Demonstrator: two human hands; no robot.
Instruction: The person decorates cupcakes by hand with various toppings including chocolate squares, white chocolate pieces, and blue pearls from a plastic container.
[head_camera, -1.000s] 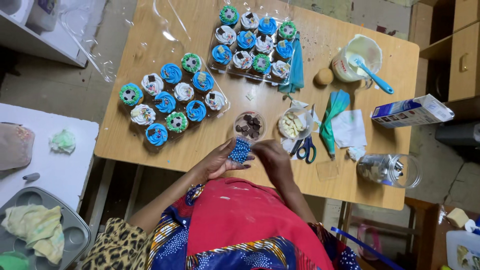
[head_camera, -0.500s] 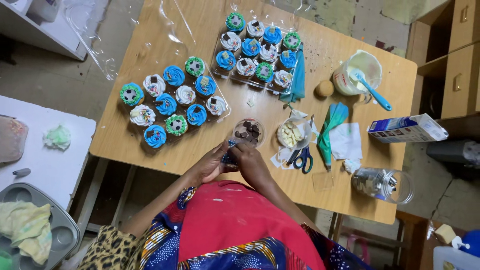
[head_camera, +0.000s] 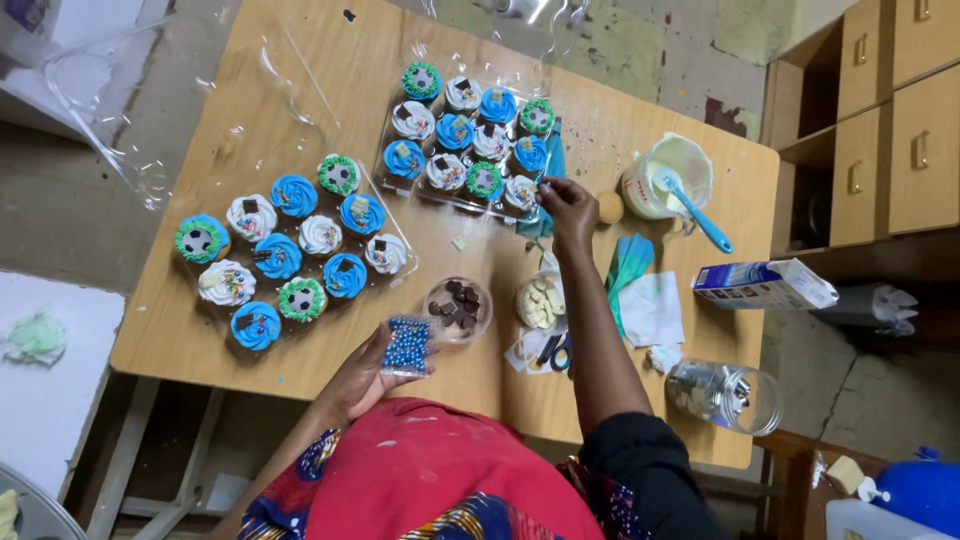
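My left hand (head_camera: 358, 378) holds a small clear bag of blue pearl sprinkles (head_camera: 407, 345) near the table's front edge. My right hand (head_camera: 566, 207) reaches far across, fingertips pinched at the right edge of the far clear tray (head_camera: 462, 203) by a white-frosted cupcake (head_camera: 520, 191). That tray holds several blue, white and green frosted cupcakes. A nearer tray (head_camera: 405, 272) on the left holds several more cupcakes, some with football toppers. Whether the pinched fingers hold a sprinkle is too small to tell.
A small cup of chocolate pieces (head_camera: 455, 304) and a cup of white pieces (head_camera: 541, 300) sit in front. Scissors (head_camera: 553, 351), a piping bag (head_camera: 627, 271), a frosting tub with blue spatula (head_camera: 668, 176), a carton (head_camera: 762, 283) and a glass jar (head_camera: 722, 394) lie to the right.
Both hands were together on the sprinkle bag near my body. My right hand has since left it and stretched out to the far tray; my left hand keeps the bag.
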